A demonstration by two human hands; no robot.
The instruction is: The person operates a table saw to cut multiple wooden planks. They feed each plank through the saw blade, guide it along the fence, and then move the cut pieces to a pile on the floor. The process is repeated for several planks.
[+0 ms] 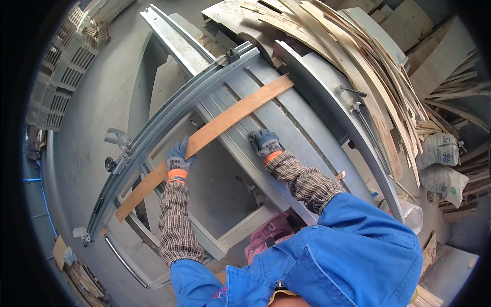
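A long reddish-brown wooden board lies diagonally across the grey metal table of a sliding table saw. My left hand, in a grey glove with an orange cuff, grips the board left of its middle, with the fingers over its far edge. The board's near left end extends over the open frame. My right hand, gloved the same way, rests on the table beside a slot, to the right of the board and apart from it. Its fingers are curled, and what lies under them is hidden.
A curved metal fence rail with clamp handles borders the table's right side. Beyond it lie stacked wooden strips and white sacks. A rail with a clamp runs along the left. Pallets stand at far left.
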